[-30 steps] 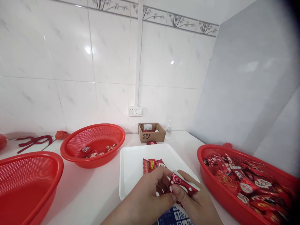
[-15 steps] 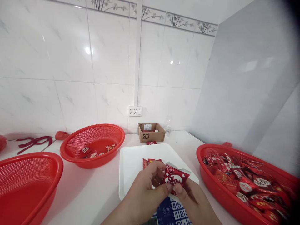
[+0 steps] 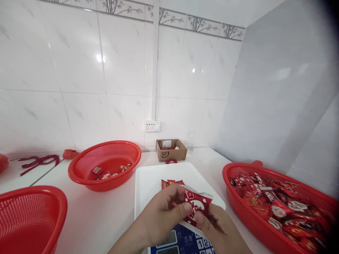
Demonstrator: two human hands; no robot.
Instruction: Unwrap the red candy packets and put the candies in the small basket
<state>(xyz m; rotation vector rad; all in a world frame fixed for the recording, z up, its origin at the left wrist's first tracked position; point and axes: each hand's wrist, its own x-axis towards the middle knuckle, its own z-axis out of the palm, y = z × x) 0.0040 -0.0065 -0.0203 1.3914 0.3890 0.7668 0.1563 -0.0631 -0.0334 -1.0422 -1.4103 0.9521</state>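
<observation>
Between both hands is a red candy packet [image 3: 197,203] with white print and serrated edges. My left hand [image 3: 168,208] pinches its left side with thumb and fingers. On the packet's lower right, my right hand [image 3: 215,225] presses its thumb, the other fingers behind it. Below the hands is a digital scale with a blue keypad [image 3: 188,240] and a white tray [image 3: 148,176]. Several red packets [image 3: 171,182] lie on that tray, partly hidden by my left hand.
To the right stands a red basket [image 3: 249,211] heaped with red packets. A red basket [image 3: 103,183] at back left holds a few packets; another red basket [image 3: 57,215] is at front left. Behind the scale are a cardboard box [image 3: 172,154] and a clear bottle [image 3: 190,141].
The packet has turned and tilted in my hands, so more of its printed front and lower edge shows. My hands have shifted slightly left and down, and the front-left basket sits a little lower in view.
</observation>
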